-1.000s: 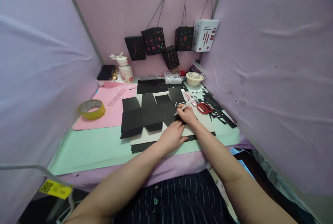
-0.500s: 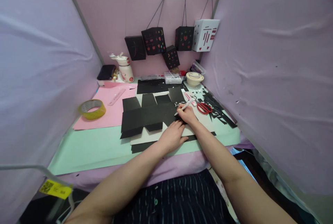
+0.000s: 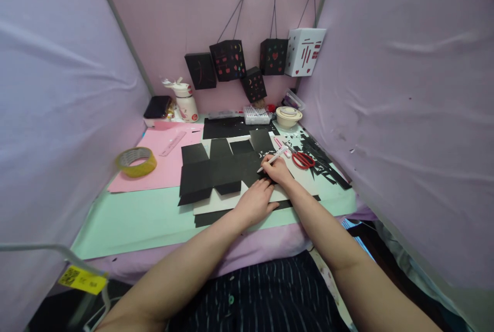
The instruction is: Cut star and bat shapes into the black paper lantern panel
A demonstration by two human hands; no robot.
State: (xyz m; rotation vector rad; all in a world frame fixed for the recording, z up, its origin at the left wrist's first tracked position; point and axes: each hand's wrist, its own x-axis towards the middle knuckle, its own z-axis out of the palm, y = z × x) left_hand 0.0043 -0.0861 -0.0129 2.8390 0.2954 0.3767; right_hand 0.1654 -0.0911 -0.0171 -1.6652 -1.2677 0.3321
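Note:
A sheet of black paper, cut with flaps along its edges, lies on a white board. My left hand rests flat on the paper's lower right part, fingers stretched out. Just above it, my right hand pinches a slim white pen-shaped tool, whose tip points down and left at the black paper. Small white crescent-like marks or openings show in the paper beside the right hand. Whether the tip touches the paper is too small to tell.
Red-handled scissors and black paper scraps lie to the right. On the left, a tape roll and a ruler rest on pink paper. Behind stand a bottle and a bowl; several paper lanterns hang above.
My right hand and the tip of the white tool have shifted very slightly to the left. My left hand and the black paper stay where they were.

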